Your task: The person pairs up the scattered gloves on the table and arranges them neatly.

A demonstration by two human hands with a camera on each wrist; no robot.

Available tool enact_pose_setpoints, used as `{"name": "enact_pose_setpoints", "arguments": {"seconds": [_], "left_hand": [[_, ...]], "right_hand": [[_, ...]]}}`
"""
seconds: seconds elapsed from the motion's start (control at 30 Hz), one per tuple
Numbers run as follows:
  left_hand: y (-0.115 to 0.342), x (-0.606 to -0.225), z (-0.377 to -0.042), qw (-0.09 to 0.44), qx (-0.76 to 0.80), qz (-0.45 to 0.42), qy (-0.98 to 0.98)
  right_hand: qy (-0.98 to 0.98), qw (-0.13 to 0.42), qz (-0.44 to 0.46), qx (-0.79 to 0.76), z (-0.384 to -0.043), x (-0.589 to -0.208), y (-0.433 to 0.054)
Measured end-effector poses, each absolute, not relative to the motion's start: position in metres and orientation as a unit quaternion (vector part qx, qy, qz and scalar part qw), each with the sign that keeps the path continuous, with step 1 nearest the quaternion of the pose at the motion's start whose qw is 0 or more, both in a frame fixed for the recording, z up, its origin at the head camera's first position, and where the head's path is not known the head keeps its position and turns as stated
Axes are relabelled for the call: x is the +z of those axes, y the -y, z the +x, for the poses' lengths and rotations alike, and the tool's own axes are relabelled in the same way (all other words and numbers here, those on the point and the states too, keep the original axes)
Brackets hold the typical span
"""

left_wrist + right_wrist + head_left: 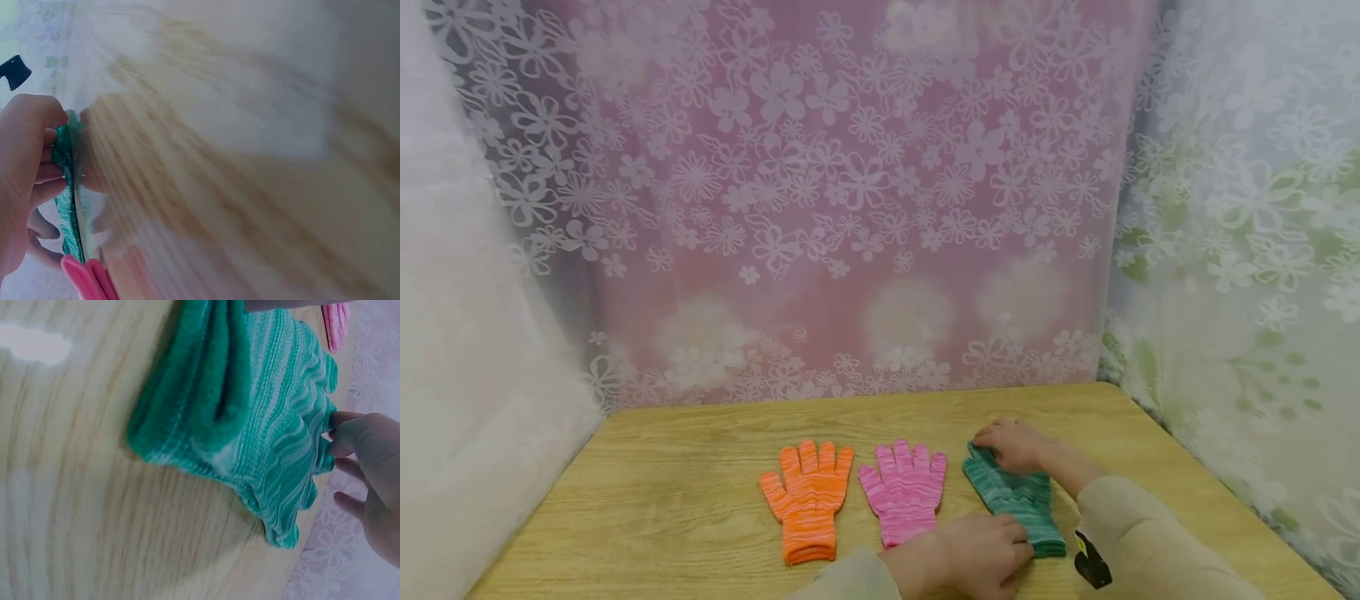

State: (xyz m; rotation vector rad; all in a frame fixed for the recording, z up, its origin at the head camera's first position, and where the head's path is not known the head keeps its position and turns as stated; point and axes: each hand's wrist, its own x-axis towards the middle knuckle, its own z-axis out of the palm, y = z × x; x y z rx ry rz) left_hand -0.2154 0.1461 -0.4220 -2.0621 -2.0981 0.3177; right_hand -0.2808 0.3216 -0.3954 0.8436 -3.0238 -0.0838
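A green-and-white striped knit glove (1018, 500) lies at the right of the table, its cuff toward the front. My right hand (1015, 446) is over its finger end; in the right wrist view, the thumb and forefinger pinch one glove finger (331, 428). By the cuff, my left hand (981, 550) has its fingers bent, with thumb and fingers at the cuff edge in the left wrist view (69, 122). A pink glove (904, 492) lies flat to the left, its cuff partly hidden by my left wrist. Farther left is an orange glove (811, 500), palm area flat.
The wood-grain table (662, 500) has its back edge against a pink floral curtain (850, 208). Pale floral sheets (1247, 250) hang along both sides. A small black piece (1092, 560) sits by the right sleeve.
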Motion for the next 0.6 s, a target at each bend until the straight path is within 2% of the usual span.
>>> {"name": "enact_pose_setpoints", "arguments": {"seconds": [0.17,0.43,0.6], "left_hand": [[-0.149,-0.412,-0.219,0.093,0.061,-0.675,0.729],[-0.148,-0.389,-0.247,0.230,-0.047,-0.542,0.807],[-0.148,-0.387,-0.271,0.256,-0.032,-0.463,0.848]], "right_hand": [[0.954,0.060,0.292,0.036,-0.282,-0.391,-0.333],[0.969,0.091,0.208,0.095,-0.275,-0.384,-0.355],[0.980,0.095,0.143,0.101,-0.268,-0.389,-0.367]]}}
